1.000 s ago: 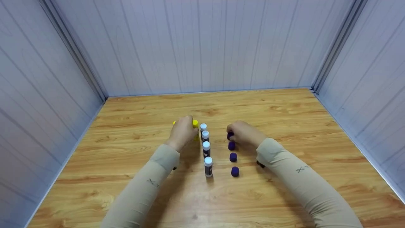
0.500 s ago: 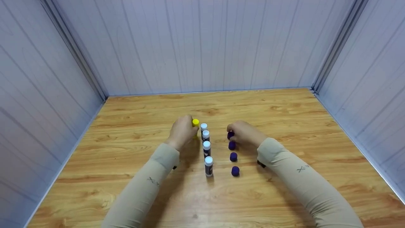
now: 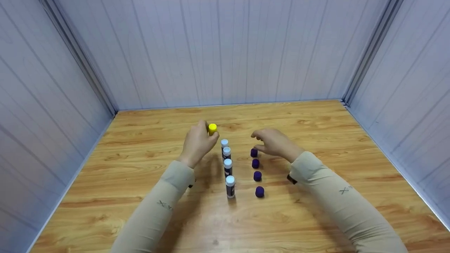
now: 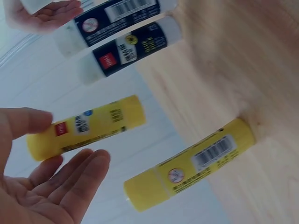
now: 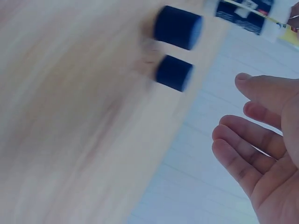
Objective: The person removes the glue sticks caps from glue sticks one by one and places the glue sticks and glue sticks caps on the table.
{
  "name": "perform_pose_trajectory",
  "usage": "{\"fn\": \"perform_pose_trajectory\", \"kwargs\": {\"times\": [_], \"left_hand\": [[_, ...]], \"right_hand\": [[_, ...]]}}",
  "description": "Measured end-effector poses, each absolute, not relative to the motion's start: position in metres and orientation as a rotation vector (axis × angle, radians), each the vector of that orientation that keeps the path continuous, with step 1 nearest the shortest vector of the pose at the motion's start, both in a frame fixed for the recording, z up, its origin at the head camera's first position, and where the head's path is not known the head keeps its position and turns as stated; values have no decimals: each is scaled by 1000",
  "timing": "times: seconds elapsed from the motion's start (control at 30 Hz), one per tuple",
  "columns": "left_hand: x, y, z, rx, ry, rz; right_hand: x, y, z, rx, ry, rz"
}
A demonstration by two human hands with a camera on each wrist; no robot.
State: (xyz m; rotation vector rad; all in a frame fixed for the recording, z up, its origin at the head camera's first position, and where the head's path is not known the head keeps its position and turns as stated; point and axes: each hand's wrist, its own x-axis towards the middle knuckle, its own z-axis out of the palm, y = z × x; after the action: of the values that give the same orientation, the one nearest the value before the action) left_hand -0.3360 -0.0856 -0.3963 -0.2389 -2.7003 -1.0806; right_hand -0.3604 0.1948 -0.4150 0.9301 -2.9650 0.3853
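Note:
My left hand (image 3: 199,142) pinches a yellow glue stick (image 4: 88,126) by its cap end, between thumb and fingers, and holds it up off the table. A second yellow glue stick (image 4: 189,165) stands upright close by in the left wrist view; the left hand hides it in the head view. My right hand (image 3: 276,143) is above the farthest dark purple cap (image 3: 254,153), its fingers loosely bent and nothing between them. In the right wrist view its fingers are apart from two purple caps (image 5: 174,73).
A row of several dark glue sticks with white caps (image 3: 230,187) stands upright between the hands. To its right runs a row of purple caps (image 3: 259,192) on the wooden table (image 3: 140,140). Pale panel walls (image 3: 225,52) enclose the table at the back and sides.
My left hand has lifted a yellow glue stick off the table. My right hand has let go of the farthest purple cap and risen from it with the fingers spread wider.

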Motion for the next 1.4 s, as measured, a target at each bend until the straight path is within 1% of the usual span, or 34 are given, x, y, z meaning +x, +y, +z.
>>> {"fn": "perform_pose_trajectory", "kwargs": {"times": [0.2, 0.6, 1.0, 1.23, 1.4], "left_hand": [[-330, -83, -386, -317, -2532, -1095], [-315, -72, -380, -588, -2352, -1132], [-305, -66, -381, -805, -2395, -846], [-304, -66, -384, -983, -2345, -587], [-303, -63, -388, -1104, -2268, -485]], "right_hand": [[-345, 198, -403, 970, -2806, 474], [-320, 201, -384, 1092, -2478, 565], [-311, 201, -371, 1120, -2373, 644], [-309, 199, -375, 1174, -2382, 609], [-307, 195, -378, 1246, -2382, 565]]}}
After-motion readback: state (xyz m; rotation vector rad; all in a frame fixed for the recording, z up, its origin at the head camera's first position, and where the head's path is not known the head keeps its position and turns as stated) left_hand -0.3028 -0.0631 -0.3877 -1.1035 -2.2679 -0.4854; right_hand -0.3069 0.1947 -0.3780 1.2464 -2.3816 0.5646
